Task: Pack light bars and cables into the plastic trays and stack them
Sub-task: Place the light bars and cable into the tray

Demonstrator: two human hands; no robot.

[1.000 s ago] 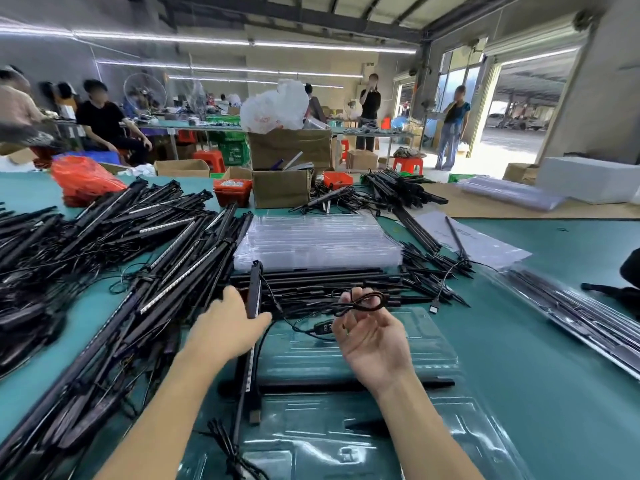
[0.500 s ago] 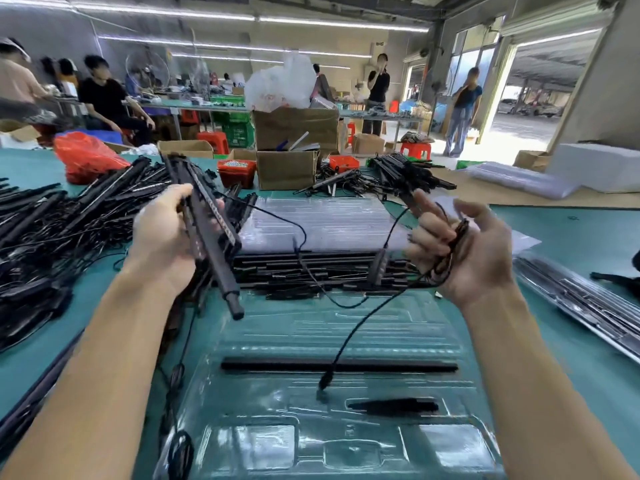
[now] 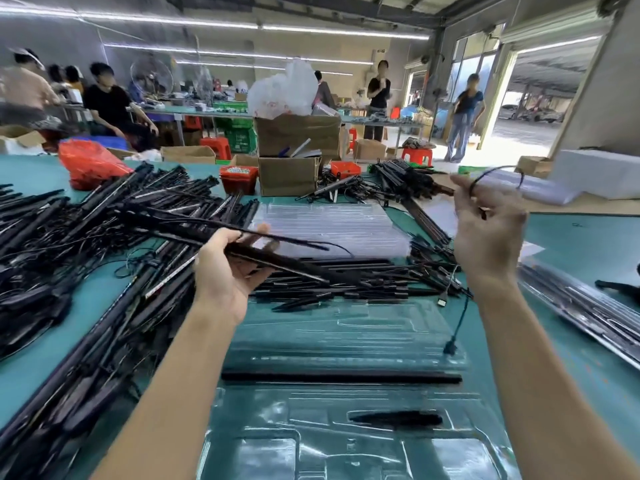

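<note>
I see the light bar (image 3: 277,259) as a long, thin black strip, lying almost level across the left hand (image 3: 228,271) and reaching from the heap at left toward the middle of the desk (image 3: 571,258). That hand's grip is closed round it, palm up, fingers curled under and thumb on top. Half a second ago the same bar stood steeply tilted, its end pointing down at the tray; now it is laid flat and held lower. A thin black cable (image 3: 460,320) runs up to the right hand (image 3: 488,237), whose grip pinches a loop of it above the fingers, while its plug end hangs down and touches the far edge of the clear plastic tray (image 3: 346,445). Earlier the plug hung over the tray's middle; now it sits well to the right, and the right hand is raised higher with its back to me.

The tray lies on the desk nearest me, with one black light bar (image 3: 341,377) already seated across a long slot and a short black piece (image 3: 394,419) in a smaller pocket below it. Beyond it lie a row of loose black bars (image 3: 346,282), then a stack of empty clear trays (image 3: 329,226). A big heap of bars and cables (image 3: 97,237) covers the desk's left side. A cardboard box (image 3: 289,175) and a red bin (image 3: 239,178) stand farther back.
</note>
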